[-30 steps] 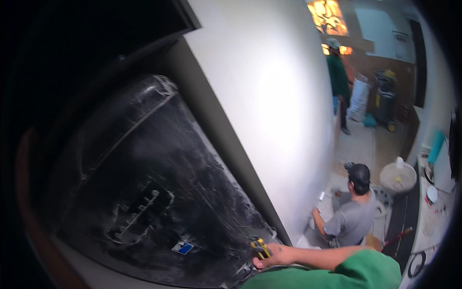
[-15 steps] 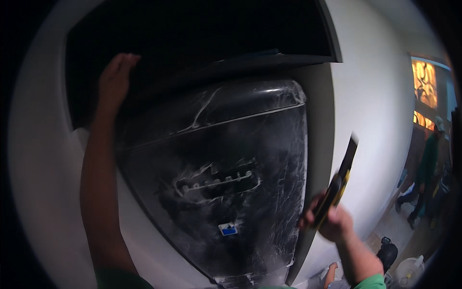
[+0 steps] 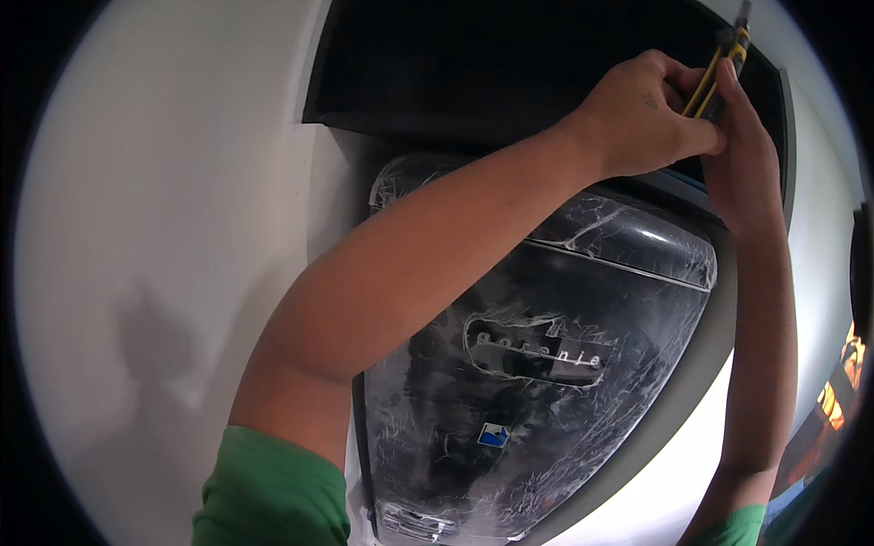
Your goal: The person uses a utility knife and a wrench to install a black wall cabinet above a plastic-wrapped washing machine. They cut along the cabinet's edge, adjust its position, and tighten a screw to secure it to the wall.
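Note:
Both my hands meet at the upper right, in front of a dark overhead cabinet (image 3: 482, 64). Between them is a black and yellow utility knife (image 3: 739, 45), its narrow end pointing up. My left hand (image 3: 642, 114) reaches across with curled fingers closed at the knife's lower part. My right hand (image 3: 748, 159) is raised beside it, thumb pressed along the handle; its other fingers are mostly hidden. Below the cabinet stands a black refrigerator (image 3: 555, 409) wrapped in wrinkled clear plastic film. The film is torn open around its raised lettering. My left forearm covers part of its top.
A small blue and white sticker (image 3: 493, 435) is on the refrigerator door. A pale wall (image 3: 137, 200) lies to the left, with a shadow on it. Grey side panelling (image 3: 678, 400) borders the refrigerator on the right. Lit orange panes (image 3: 830, 405) show at the far right.
My view has swung, so the refrigerator appears farther right. My left hand has come over from the cabinet's left side to the knife. My right hand has risen with the knife to the cabinet.

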### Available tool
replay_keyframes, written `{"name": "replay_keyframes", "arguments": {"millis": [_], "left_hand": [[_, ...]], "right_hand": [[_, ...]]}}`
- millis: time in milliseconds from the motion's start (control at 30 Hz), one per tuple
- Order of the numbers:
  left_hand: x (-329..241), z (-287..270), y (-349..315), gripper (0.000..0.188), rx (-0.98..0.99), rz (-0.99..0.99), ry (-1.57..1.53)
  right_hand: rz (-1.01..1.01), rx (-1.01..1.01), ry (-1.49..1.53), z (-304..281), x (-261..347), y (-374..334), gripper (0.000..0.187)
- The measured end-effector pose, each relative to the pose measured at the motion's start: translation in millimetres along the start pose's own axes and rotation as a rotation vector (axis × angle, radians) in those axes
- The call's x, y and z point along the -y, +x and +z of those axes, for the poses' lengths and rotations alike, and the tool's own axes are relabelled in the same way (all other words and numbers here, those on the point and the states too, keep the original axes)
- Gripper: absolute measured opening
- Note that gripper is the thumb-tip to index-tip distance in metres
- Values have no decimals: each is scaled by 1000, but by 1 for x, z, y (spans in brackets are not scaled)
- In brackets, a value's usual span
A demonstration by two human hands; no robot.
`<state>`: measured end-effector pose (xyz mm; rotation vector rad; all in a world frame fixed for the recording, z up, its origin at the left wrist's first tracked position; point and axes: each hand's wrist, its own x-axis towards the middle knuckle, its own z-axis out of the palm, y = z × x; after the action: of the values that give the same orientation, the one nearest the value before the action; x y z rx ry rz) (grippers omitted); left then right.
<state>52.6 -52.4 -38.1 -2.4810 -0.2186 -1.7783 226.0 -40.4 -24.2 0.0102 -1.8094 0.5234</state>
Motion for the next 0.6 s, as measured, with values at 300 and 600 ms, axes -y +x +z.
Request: {"name": "replay_keyframes", "arguments": {"millis": [300,600], "left_hand": [[47,-76,-5,52,-172,53,603],[88,-164,-15,56,-365,-230,798]], "right_hand": [[9,-113,-948,-25,-22,47,47],[278,26,-1347,-34,-78,44,45]]}}
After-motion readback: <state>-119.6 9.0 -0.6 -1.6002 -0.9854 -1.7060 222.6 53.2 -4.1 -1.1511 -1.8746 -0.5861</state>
